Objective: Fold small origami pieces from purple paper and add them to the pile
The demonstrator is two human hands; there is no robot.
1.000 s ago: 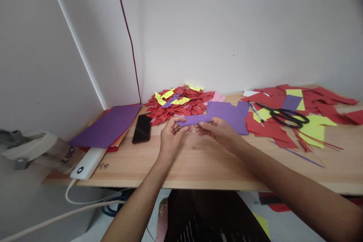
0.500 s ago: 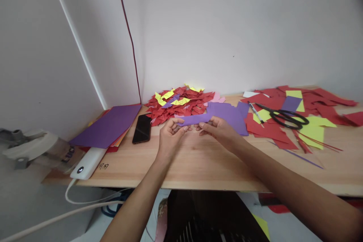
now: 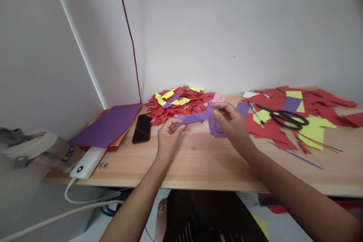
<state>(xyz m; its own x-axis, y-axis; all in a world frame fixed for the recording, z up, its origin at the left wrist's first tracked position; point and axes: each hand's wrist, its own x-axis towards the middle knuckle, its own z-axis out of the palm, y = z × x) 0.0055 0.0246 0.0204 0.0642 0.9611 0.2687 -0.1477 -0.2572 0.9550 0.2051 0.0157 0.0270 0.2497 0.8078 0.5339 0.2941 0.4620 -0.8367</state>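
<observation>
My left hand pinches the left end of a narrow purple paper strip just above the wooden table. My right hand sits further right and back, its fingers curled over a larger piece of purple paper. The strip runs from my left fingers toward that piece. Behind both hands lies a heap of small folded red and yellow paper pieces.
A black phone lies left of my hands, beside a stack of purple sheets and a white power bank. Black scissors and a pen rest on red and yellow scraps at right. A wall stands behind.
My right hand has moved right and away from my left hand, lifting with the larger purple piece. The left hand has stayed put, still holding the strip.
</observation>
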